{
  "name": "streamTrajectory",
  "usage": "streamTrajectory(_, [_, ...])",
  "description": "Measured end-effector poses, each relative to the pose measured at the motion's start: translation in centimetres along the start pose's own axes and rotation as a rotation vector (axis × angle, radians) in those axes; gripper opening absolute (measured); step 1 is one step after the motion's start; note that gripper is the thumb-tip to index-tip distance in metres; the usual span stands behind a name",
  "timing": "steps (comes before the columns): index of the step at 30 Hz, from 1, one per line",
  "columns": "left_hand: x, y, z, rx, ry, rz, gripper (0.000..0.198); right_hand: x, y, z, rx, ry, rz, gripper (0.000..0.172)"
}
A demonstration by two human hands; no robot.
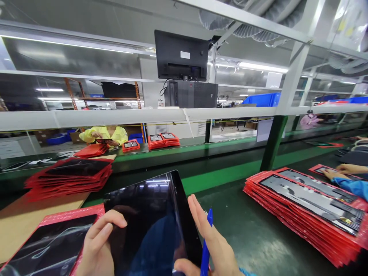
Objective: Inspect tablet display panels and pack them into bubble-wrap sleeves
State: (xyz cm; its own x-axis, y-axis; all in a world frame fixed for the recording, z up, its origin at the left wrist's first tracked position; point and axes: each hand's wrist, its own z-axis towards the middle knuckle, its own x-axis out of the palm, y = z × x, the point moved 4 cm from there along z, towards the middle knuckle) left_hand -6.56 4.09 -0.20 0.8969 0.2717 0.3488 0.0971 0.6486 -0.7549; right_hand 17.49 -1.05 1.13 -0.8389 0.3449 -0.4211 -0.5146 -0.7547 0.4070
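Note:
A glossy black tablet screen (146, 226) is held up and tilted in front of me, reflecting lights and blue clothing. My left hand (97, 245) grips its left side, with curled fingers over the front. Along the right edge lies my right hand (218, 245), its fingers straight and its thumb over the front face. A blue pen (205, 249) is tucked in that same hand, point end upward. Beside my left hand, another dark screen (48, 247) with a clear film rests on a red bubble-wrap sleeve (74, 210).
On the right stands a tall stack of red sleeves (296, 226) topped with grey-backed panels. A co-worker's hands (342, 172) are beyond it. More red sleeves (69, 184) are piled at left on a brown board (17, 218). A white rail (129, 117) crosses ahead; a person in yellow (117, 134) sits opposite.

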Motion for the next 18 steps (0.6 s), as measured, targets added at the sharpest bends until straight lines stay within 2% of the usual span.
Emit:
streamTrajectory(5, [-0.3, -0.1, 0.1, 0.126, -0.053, -0.008, 0.017, -0.8, 0.8, -0.2, -0.150, -0.166, -0.146, 0.084])
streamTrajectory(9, [-0.4, -0.4, 0.2, 0.166, -0.103, 0.040, 0.017, -1.0, 1.2, -0.4, -0.176, -0.238, -0.204, 0.076])
streamTrajectory(12, [-0.2, -0.3, 0.3, 0.137, -0.082, 0.030, 0.019, -0.7, 1.2, -0.4, -0.169, -0.219, -0.189, 0.074])
streamTrajectory(18, [0.6, -0.6, 0.5, 0.248, 0.019, 0.131, 0.020, -0.2, 0.8, -0.8, -0.131, -0.111, -0.023, 0.047])
